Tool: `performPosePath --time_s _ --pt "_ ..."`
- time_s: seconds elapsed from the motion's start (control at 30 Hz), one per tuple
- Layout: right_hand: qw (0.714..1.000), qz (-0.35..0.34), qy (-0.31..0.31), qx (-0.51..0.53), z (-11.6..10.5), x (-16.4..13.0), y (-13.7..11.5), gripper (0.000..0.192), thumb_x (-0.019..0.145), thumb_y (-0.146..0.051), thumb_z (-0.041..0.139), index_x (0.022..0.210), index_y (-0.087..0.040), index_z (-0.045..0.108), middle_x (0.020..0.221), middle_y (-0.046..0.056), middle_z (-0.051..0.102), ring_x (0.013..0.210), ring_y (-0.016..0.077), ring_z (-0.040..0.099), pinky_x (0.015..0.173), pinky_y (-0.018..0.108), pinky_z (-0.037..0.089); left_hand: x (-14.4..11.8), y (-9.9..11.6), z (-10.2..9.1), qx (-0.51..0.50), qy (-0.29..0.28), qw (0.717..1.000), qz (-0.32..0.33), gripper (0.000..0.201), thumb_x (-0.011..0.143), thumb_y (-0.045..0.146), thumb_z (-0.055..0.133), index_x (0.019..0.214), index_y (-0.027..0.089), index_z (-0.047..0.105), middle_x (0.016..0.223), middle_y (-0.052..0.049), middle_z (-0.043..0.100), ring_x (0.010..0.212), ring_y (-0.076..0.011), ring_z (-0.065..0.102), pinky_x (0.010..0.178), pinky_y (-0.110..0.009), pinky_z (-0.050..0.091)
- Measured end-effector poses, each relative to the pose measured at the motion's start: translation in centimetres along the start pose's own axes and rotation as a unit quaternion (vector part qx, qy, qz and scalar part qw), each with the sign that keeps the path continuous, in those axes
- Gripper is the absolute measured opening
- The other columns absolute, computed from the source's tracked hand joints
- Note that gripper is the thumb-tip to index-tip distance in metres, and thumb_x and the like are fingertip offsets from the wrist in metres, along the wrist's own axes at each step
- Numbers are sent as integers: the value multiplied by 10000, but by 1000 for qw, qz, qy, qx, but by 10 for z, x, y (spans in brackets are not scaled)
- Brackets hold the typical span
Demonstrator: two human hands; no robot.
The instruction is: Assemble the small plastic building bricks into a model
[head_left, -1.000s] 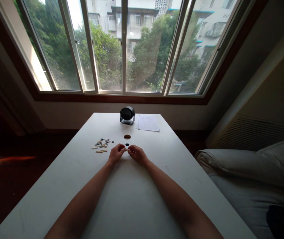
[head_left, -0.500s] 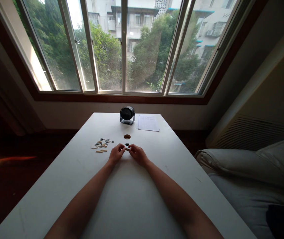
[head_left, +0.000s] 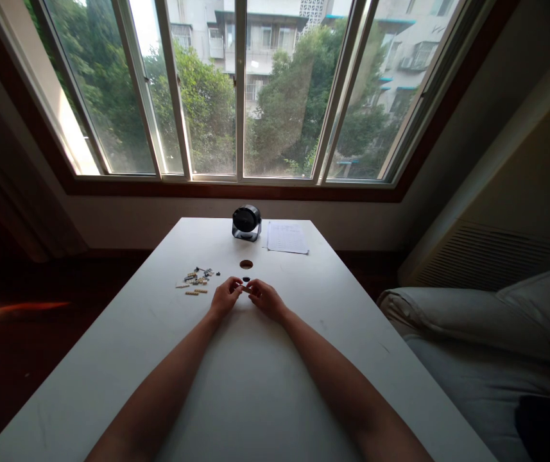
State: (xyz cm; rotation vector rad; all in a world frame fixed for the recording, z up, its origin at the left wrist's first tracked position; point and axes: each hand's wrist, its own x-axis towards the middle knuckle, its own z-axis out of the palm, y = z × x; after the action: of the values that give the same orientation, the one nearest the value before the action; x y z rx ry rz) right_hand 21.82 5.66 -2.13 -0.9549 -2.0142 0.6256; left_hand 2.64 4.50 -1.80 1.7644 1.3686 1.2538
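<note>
Between the fingertips, the small tan piece (head_left: 246, 289) has turned a little since 0.5 s ago, and more of its tan side now shows; both forearms rest in nearly the same place.

On the left, a heap of small parts (head_left: 197, 280), tan and dark grey mixed, lies on the white worktop (head_left: 255, 398), inside its left edge and nearer the far edge. The parts are too small to tell apart. Just in front of the heap lie 2 tan strips (head_left: 191, 294), and 1 dark bit (head_left: 218, 274) sits apart, just right of it.

Next comes the left hand (head_left: 226, 294), thumb and forefinger pinched on the left end of the tan piece. That piece lies between the 2 hands, midway between the left and right edges, slanting down to the right. Beyond it are a small dark round spot (head_left: 246, 279) and a larger round hole (head_left: 246, 264), then a black round device (head_left: 246, 220) on a stand, close to the far edge.

The right hand (head_left: 266, 296) has its thumb and forefinger closed on the piece's right end. Farther back, sheets of paper (head_left: 287, 238) lie near the far right corner. Off the right edge stands a pale padded seat (head_left: 452, 314).
</note>
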Motion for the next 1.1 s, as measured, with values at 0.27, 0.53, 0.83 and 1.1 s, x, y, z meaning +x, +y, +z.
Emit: performPosePath --time_s 0.27,0.53,0.83,1.1 --pt "999 -8 16 -30 0 0 0 228 839 -207 549 1053 -229 622 817 8 634 678 134 534 665 242 428 -1 3 -1 10 -9 1000 4 252 826 387 582 1004 224 654 812 -11 687 687 -132 601 659 -245 460" --pt "999 -3 21 -43 -2 1 -3 210 887 -234 487 1014 -233 653 841 20 658 708 148 558 680 242 432 -2 9 -2 40 -16 999 2 247 838 399 554 948 207 663 782 -8 672 683 -136 576 657 -248 438" --pt "999 14 23 -46 -1 1 1 312 834 -204 545 1135 -248 615 772 -3 632 646 137 539 666 244 440 -1 9 -3 60 -17 998 15 247 852 402 540 925 204 666 796 -14 666 687 -138 561 651 -250 422" --pt "998 14 28 -57 0 1 4 282 824 -184 541 1093 -240 601 763 -15 618 638 130 531 653 239 423 -1 10 -3 64 -9 998 19 240 861 395 532 894 196 661 831 -26 671 711 -142 563 670 -256 427"
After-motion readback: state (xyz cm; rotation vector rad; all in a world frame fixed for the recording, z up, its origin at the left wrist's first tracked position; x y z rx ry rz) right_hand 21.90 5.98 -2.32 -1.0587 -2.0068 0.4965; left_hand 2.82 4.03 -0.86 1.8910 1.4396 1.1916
